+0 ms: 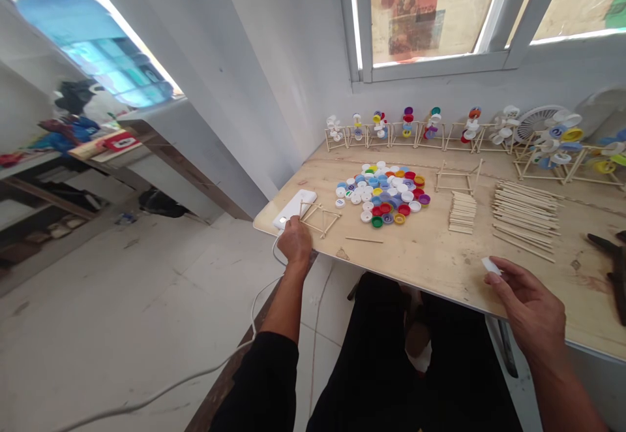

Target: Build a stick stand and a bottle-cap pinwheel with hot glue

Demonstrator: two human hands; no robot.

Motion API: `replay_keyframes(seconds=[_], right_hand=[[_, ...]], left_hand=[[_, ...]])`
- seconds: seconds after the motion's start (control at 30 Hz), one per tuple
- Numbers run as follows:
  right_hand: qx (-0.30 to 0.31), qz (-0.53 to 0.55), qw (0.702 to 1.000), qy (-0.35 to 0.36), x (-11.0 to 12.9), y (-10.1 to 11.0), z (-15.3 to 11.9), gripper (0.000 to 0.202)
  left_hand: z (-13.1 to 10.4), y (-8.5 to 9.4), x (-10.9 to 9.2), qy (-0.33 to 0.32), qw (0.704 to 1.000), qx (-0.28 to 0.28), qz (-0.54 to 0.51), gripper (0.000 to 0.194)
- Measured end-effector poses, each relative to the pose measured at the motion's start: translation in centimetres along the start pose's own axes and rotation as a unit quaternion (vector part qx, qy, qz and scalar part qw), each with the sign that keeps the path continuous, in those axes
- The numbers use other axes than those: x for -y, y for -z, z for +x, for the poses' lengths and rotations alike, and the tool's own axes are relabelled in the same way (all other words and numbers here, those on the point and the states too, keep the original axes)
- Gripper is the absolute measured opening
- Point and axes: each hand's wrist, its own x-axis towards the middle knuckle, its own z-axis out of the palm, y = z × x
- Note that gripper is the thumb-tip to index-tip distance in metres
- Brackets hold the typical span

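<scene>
Black-clad legs below near bench edge. Left hand curled over near-left edge by white strip and stick frame, can't tell its hold; cap pile farther; wood between; right hand pinching white piece.

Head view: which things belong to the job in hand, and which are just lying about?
Likely in the job: small white piece in the right hand; stick frame and white power strip by the left hand; bottle caps; short sticks; long sticks; cap pinwheels.

Probably just lying about: white fan; blue water jug; red item.
</scene>
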Motion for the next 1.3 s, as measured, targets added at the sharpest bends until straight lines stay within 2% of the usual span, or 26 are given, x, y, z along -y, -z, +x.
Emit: replay_keyframes(seconds=[0.43, 0.67, 0.77, 0.93, 1.17, 1.3], right_hand=[[0.019, -0.02, 0.999, -0.047, -0.4, 0.5, 0.1, 0.049], [0.02, -0.031, 0.998, -0.047, -0.4, 0.5, 0.2, 0.051], [0.019, -0.041, 0.998, -0.051, -0.2, 0.5, 0.2, 0.051], [0.01, -0.039, 0.999, -0.029, 0.4, 0.4, 0.1, 0.046], [0.007, -0.046, 0.999, 0.001, 0.0, 0.4, 0.1, 0.046], [0.013, -0.059, 0.998, -0.013, -0.3, 0.5, 0.2, 0.048]], left_hand=[[0.2, 0.3, 0.0, 0.006, 0.999, -0.003, -0.048, 0.026], [-1.4, 0.9, 1.1, 0.012, 0.995, -0.031, -0.098, 0.031], [-2.7, 1.2, 1.3, -0.014, 0.984, -0.047, -0.169, 0.026], [-4.4, 1.2, 0.4, -0.071, 0.966, -0.025, -0.246, 0.023], [-4.7, 0.7, -0.5, -0.095, 0.97, -0.009, -0.223, 0.024], [-4.3, 0.4, -0.5, -0.108, 0.973, -0.018, -0.201, 0.018]])
